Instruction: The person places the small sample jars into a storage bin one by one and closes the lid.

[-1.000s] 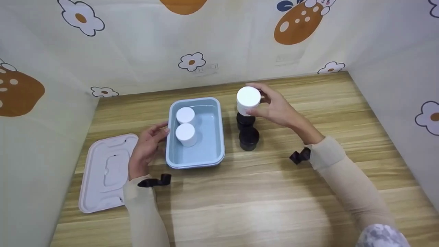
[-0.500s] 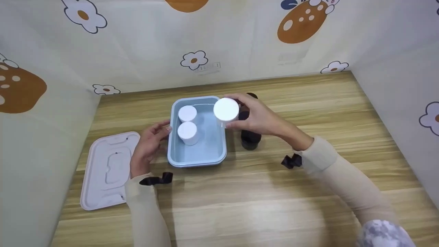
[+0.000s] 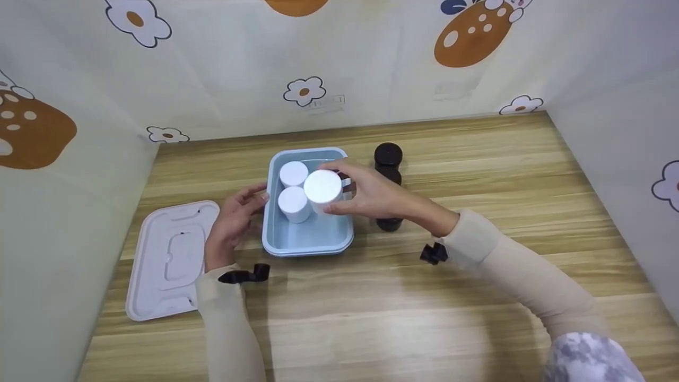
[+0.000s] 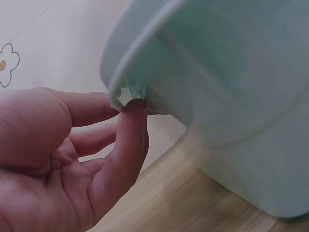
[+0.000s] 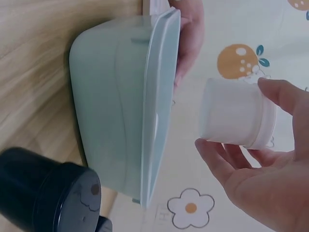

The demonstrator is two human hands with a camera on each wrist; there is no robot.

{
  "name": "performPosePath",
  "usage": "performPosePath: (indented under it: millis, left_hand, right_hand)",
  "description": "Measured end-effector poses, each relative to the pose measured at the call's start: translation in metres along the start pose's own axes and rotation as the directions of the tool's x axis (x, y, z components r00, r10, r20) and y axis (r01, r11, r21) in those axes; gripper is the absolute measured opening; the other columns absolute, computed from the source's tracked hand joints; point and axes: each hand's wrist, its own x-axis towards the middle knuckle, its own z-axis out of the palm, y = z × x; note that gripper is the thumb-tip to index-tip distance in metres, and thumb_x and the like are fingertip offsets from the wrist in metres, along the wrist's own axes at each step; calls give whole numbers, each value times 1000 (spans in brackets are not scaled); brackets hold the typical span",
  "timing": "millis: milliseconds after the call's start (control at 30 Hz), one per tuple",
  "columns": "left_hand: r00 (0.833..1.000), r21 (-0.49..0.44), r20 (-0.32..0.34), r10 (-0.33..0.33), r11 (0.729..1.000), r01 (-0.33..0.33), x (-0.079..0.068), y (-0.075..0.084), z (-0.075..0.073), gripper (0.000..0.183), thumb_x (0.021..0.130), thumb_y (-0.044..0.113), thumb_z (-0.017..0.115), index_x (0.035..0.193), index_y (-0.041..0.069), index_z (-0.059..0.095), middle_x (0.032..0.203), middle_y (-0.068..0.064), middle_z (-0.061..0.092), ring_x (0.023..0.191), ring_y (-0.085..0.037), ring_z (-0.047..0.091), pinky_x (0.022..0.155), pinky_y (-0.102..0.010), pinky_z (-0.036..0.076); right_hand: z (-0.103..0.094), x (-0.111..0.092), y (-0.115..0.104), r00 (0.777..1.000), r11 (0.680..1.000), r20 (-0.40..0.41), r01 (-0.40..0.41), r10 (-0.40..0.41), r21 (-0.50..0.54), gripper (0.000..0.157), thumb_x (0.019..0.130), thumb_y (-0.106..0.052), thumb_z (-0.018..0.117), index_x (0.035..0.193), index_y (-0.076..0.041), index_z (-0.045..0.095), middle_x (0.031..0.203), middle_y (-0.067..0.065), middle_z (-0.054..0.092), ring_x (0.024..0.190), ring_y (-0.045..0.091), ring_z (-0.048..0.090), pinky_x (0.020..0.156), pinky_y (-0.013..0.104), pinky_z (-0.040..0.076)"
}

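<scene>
My right hand [image 3: 374, 193] pinches a white lidded jar [image 3: 323, 187] by its sides, thumb on one side and fingers on the other. The right wrist view shows the jar [image 5: 236, 113] raised above the rim of a light blue plastic box [image 3: 323, 239]. Two similar white jars [image 3: 294, 203] stand inside the box along its left side. My left hand [image 3: 231, 225] holds the box's left rim; the left wrist view shows the fingertips [image 4: 133, 108] at the rim's edge.
Several black lidded jars [image 3: 388, 155] stand in a row right of the box, partly hidden by the right forearm. A pale lid [image 3: 180, 233] lies on the wooden table [image 3: 398, 318] at left. Printed sheets [image 3: 228, 69] wall the back and sides.
My right hand has carried the white jar leftward from above the black jars to over the box. My left hand has stayed at the box's rim.
</scene>
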Motion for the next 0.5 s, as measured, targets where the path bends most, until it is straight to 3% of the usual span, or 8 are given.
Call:
performPosePath:
  millis: [267, 500]
  left_hand:
    - [1000, 12, 4, 5, 1000, -5, 1, 0, 1, 53, 102, 32, 58, 150, 11, 45, 139, -14, 58, 114, -20, 62, 86, -39, 60]
    - [997, 7, -12, 81, 997, -81, 1, -1, 2, 49, 103, 24, 58, 146, 4, 49, 112, 1, 70, 100, -14, 68, 77, -25, 58]
  right_hand:
    - [19, 12, -2, 996, 998, 78, -42, 45, -36, 66, 80, -24, 85, 138, -12, 57, 133, 11, 51, 122, 21, 53, 103, 36, 53]
    - [38, 19, -5, 990, 990, 131, -37, 56, -138, 69, 80, -20, 83, 141, -6, 54, 133, 14, 54, 122, 22, 53, 103, 32, 52]
